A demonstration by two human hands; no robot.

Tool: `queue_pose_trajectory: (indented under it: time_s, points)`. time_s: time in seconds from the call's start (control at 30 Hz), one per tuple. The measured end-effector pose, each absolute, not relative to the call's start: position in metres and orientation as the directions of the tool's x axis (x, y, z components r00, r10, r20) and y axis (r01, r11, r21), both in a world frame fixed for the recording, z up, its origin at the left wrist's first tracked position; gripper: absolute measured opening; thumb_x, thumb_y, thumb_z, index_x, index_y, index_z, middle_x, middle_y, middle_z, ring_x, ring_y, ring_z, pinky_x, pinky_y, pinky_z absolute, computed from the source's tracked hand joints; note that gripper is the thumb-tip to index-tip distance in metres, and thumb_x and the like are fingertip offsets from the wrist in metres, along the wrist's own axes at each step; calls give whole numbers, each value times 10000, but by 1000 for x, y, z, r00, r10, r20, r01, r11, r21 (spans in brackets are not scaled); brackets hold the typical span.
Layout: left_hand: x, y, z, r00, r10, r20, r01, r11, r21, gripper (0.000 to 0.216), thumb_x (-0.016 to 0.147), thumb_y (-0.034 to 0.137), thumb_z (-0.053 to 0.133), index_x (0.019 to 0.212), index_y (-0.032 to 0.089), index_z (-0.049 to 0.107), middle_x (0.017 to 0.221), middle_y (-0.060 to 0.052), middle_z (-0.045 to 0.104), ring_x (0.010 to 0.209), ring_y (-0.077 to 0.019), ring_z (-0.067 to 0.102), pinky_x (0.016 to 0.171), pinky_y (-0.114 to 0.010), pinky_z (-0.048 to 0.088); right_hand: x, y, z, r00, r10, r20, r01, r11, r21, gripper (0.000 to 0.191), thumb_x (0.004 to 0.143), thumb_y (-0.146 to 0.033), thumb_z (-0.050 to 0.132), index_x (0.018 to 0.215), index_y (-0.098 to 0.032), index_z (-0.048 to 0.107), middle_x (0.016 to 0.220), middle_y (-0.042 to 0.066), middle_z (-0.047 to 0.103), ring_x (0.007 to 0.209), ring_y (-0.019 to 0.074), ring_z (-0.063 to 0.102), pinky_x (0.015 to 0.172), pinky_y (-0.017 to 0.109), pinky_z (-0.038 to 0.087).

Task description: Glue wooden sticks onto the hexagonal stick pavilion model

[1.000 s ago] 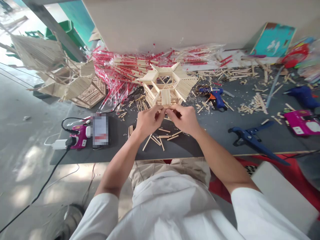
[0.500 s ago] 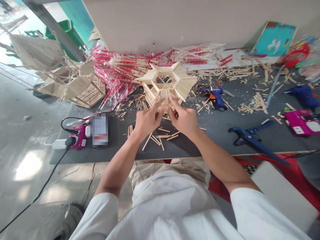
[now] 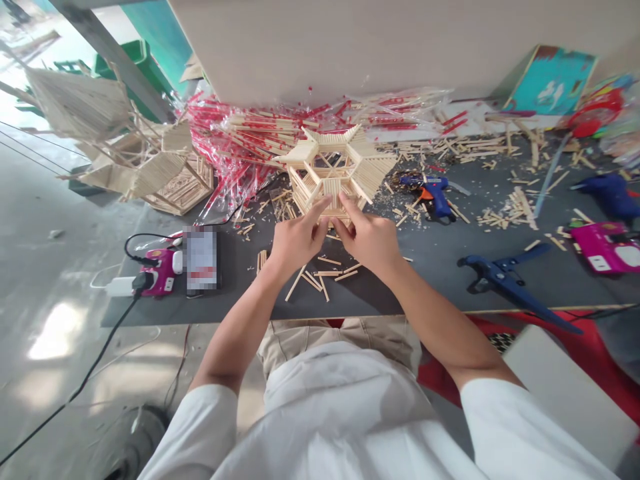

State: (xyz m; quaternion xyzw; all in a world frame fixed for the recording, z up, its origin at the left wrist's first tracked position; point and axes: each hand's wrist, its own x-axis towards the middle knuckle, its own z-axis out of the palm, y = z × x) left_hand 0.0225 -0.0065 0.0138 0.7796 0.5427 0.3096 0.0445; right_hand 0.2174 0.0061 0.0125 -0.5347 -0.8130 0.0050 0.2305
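A small pavilion-like model of pale wooden sticks (image 3: 370, 170) stands on the dark table, its slatted roof panels flaring around a hollow centre. At its near side, my left hand (image 3: 296, 241) has the index finger on the front roof panel and the thumb below its edge. My right hand (image 3: 373, 245) mirrors this, pinching the same panel from the right. The fingertips of both hands nearly meet. Whatever lies between fingers and thumbs is partly hidden. Several loose short sticks (image 3: 327, 273) lie on the table just below my hands.
Left stand a larger stick model (image 3: 135, 170), a phone (image 3: 201, 260) and a pink power strip (image 3: 159, 272). Wrapped sticks (image 3: 260, 130) pile up behind. To the right are a blue glue gun (image 3: 436, 193), a blue cutter (image 3: 500, 277), stick scraps (image 3: 513, 212) and another pink strip (image 3: 603, 247).
Both hands keep almost the same pose on the front panel; the right thumb has shifted slightly. The whole view has moved a little.
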Motion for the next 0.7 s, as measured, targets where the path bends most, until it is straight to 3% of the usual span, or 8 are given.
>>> queue_pose_trajectory:
  time_s: [0.23, 0.7]
  points:
    - [23, -7, 14, 209, 893, 399, 838, -374, 398, 509, 1044, 304, 492, 1547, 267, 562, 732, -5, 747, 611, -128, 644, 625, -251, 437, 212, 7, 15, -305, 895, 326, 861, 405, -307, 736, 1098, -531, 409, 1711, -153, 260, 800, 98, 782, 644, 213, 666, 615, 324, 413]
    - [23, -7, 14, 220, 887, 407, 841, -384, 382, 553, 999, 250, 526, 1552, 244, 551, 768, -18, 767, 643, -145, 680, 647, -250, 458, 206, 17, 19, -317, 869, 380, 825, 450, -341, 700, 1095, -564, 404, 1667, -170, 318, 742, 95, 753, 484, 165, 507, 556, 316, 409]
